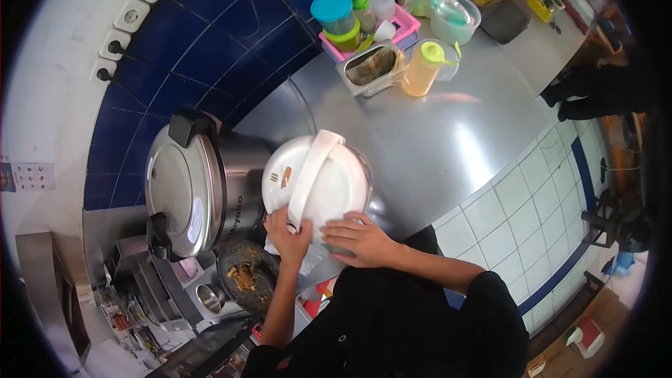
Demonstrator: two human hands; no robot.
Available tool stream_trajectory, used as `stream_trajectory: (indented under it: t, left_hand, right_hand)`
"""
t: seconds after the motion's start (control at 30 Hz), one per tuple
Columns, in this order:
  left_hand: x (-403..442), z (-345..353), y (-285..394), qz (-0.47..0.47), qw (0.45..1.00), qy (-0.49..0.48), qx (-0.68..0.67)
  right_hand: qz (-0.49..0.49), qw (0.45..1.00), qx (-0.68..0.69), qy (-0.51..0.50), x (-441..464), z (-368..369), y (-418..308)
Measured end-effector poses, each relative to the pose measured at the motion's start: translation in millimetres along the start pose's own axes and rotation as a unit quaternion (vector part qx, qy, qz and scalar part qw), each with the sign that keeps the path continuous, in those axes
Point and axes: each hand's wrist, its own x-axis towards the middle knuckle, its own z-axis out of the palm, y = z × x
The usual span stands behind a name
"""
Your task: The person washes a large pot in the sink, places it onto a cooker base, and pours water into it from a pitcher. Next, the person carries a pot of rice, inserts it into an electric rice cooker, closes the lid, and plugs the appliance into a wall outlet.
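A white rice cooker (343, 185), with a flower-and-stripe print on its lid and a white carrying handle (313, 176) across the top, stands on the steel counter in front of me. My left hand (288, 241) is closed on its near front edge, thumb and fingers to either side of a small round dark-rimmed part. Stretched fingers of my right hand (360, 239) lie flat against the near right rim of the lid. The cooker's front below the hands is mostly hidden.
A large steel cooker (183, 189) stands close on the left. Below it are a stone mortar (246, 276) with brown paste and a metal cup (210, 297). A squeeze bottle (423, 70), a steel container (371, 68) and tubs occupy the counter's back. Another person's dark-clothed legs (595, 91) show at right.
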Motion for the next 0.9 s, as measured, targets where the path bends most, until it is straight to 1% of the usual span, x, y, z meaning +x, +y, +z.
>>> stream_trajectory:
  t: [0.03,0.07,0.1,0.13,0.17,0.2,0.27,0.33,0.4,0.47,0.5,0.57,0.6,0.63,0.67,0.7,0.73,0.77,0.8,0.87,0.9]
  left_hand:
    - [-12,-1,1,0.009,1.0,0.014,-0.012]
    - [-22,-3,2,0.018,0.999,0.03,-0.024]
    - [-31,-4,1,0.031,0.998,0.037,-0.032]
    - [-39,-6,0,0.024,0.998,0.042,-0.029]
    - [-46,-8,1,0.025,0.998,0.038,-0.045]
    - [-53,-9,2,0.025,0.997,0.036,-0.061]
    - [-54,-12,10,0.016,0.996,0.062,-0.066]
    - [-51,-18,19,0.0,0.995,0.056,-0.077]
    - [-55,-20,21,-0.019,0.994,0.073,-0.08]
    - [-67,-10,17,-0.056,0.982,0.134,-0.121]
    - [-72,-4,14,-0.053,0.977,0.163,-0.129]
    - [-79,5,7,-0.047,0.972,0.185,-0.14]
    - [-80,5,7,-0.054,0.969,0.191,-0.146]
    - [-83,7,7,-0.058,0.967,0.207,-0.14]
    - [-86,7,8,-0.064,0.966,0.202,-0.149]
    - [-86,8,5,-0.064,0.966,0.198,-0.156]
    - [-86,7,6,-0.071,0.964,0.199,-0.164]
    - [-86,5,5,-0.07,0.964,0.198,-0.164]
    - [-86,4,5,-0.071,0.965,0.19,-0.166]
    - [-92,5,4,-0.095,0.964,0.187,-0.164]
    - [-89,2,5,-0.091,0.966,0.184,-0.155]
  right_hand:
    - [-0.004,0.999,0.047,-0.016,-5,-3,-3]
    - [-0.007,0.998,0.051,-0.021,-7,-8,-5]
    - [-0.003,0.994,0.096,-0.054,-8,-14,-7]
    - [0.001,0.986,0.14,-0.088,-5,-22,-9]
    - [-0.01,0.977,0.197,-0.082,3,-34,-7]
    - [-0.019,0.975,0.199,-0.092,11,-43,-2]
    - [0.087,0.952,0.289,0.038,35,-58,17]
    - [0.172,0.952,0.225,0.118,72,-62,59]
    - [0.263,0.912,0.281,0.144,119,-55,111]
    - [0.308,0.929,0.191,0.073,169,-52,144]
    - [0.291,0.935,0.188,0.072,182,-35,168]
    - [0.195,0.972,0.09,0.097,205,21,243]
    - [0.176,0.975,0.09,0.096,216,53,287]
    - [0.217,0.972,0.007,0.084,222,88,329]
    - [0.255,0.961,-0.076,0.072,230,108,347]
    - [0.236,0.966,-0.072,0.072,243,113,340]
    - [0.386,0.916,0.102,0.029,255,118,334]
    - [0.446,0.873,0.196,-0.002,274,123,332]
    - [0.508,0.816,0.275,-0.028,292,133,340]
    - [0.4,0.855,0.315,-0.103,313,149,366]
    - [0.373,0.858,0.332,-0.115,321,137,347]
